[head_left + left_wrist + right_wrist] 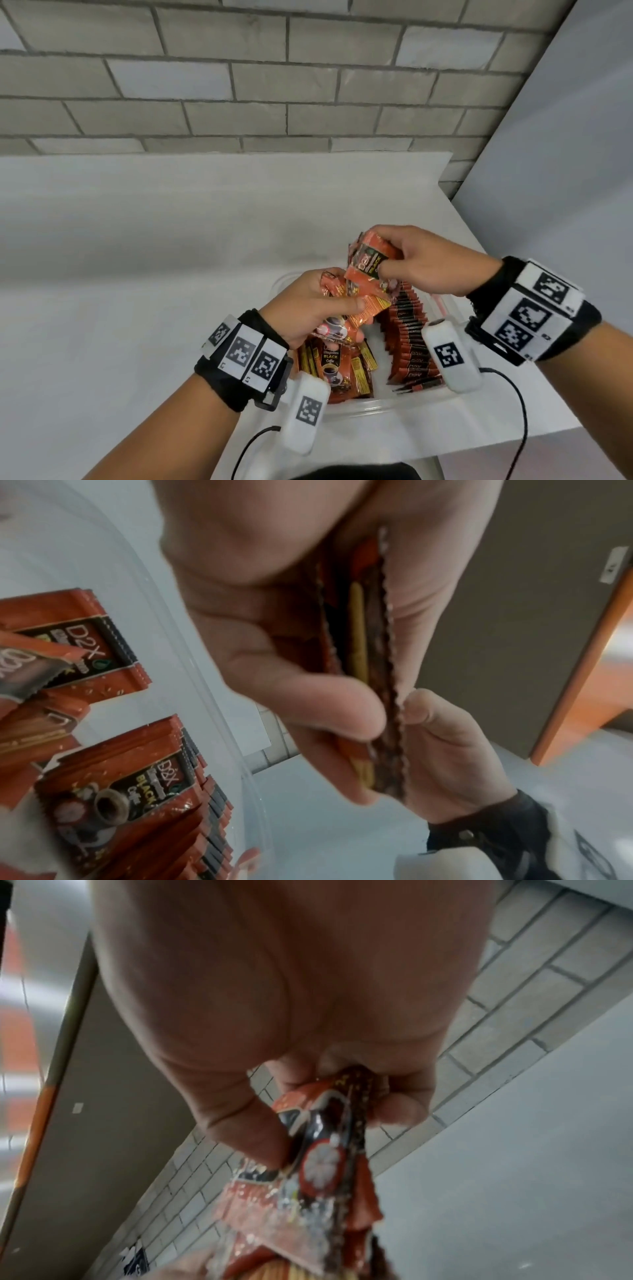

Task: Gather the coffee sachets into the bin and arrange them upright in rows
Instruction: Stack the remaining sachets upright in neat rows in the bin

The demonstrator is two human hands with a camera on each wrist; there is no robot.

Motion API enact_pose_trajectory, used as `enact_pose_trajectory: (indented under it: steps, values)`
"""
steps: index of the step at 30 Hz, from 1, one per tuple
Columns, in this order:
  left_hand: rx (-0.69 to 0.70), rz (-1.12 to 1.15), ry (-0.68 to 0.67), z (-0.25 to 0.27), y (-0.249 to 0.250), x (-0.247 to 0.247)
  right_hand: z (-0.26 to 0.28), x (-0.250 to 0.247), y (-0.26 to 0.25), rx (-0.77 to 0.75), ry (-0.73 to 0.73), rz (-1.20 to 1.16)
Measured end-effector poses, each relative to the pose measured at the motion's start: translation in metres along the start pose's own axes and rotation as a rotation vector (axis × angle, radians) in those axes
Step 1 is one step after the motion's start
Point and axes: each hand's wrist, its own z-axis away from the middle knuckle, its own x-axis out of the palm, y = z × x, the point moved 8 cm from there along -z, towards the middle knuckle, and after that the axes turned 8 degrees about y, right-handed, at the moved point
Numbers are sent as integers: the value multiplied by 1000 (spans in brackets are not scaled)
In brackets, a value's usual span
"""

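Observation:
Both hands hover over a clear plastic bin on the white counter. My left hand grips a bundle of orange-red coffee sachets from below. My right hand pinches the top of the same bundle, thumb in front. In the left wrist view the held sachets show edge-on between the left hand's thumb and fingers. The right wrist view has the right hand pinching the sachet tops. Inside the bin a row of sachets stands upright on the right, and other sachets sit on the left.
The bin sits near the counter's right front corner. A grey brick wall runs behind the counter, and a plain wall closes in on the right. Cables hang from both wrist devices.

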Motion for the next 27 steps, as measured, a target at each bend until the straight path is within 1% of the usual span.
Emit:
enact_pose_trajectory:
  steps: [2, 5, 7, 9, 11, 13, 15, 17, 20, 23, 25, 27]
  values:
    - [1, -40, -2, 0, -1, 0, 1, 6, -2, -28, -41, 91]
    - [16, -43, 19, 0, -1, -3, 1, 11, 0, -22, -86, 47]
    - [-13, 42, 61, -2, -5, -9, 1, 7, 7, -9, -64, 7]
    - [-74, 199, 69, -1, -9, -12, 3, 2, 18, 22, -43, -53]
    - [-91, 318, 40, 1, -11, -11, 6, -1, 26, 64, -28, -168]
    - [-66, 352, 42, 2, -10, -13, 9, -1, 34, 115, 10, -380]
    - [-37, 329, 104, 0, -11, -18, 11, 3, 43, 204, 53, -627]
    - [-3, 290, 179, -3, -10, -24, 14, 10, 52, 282, 87, -740]
    - [80, 251, 204, -3, -4, -23, 15, 24, 54, 324, 116, -714]
    - [144, 202, 285, -3, 4, -28, 16, 31, 52, 337, 140, -671]
    - [160, 240, 288, -2, 7, -27, 17, 33, 49, 329, 160, -717]
    - [125, 292, 254, -2, 8, -21, 17, 33, 44, 314, 179, -758]
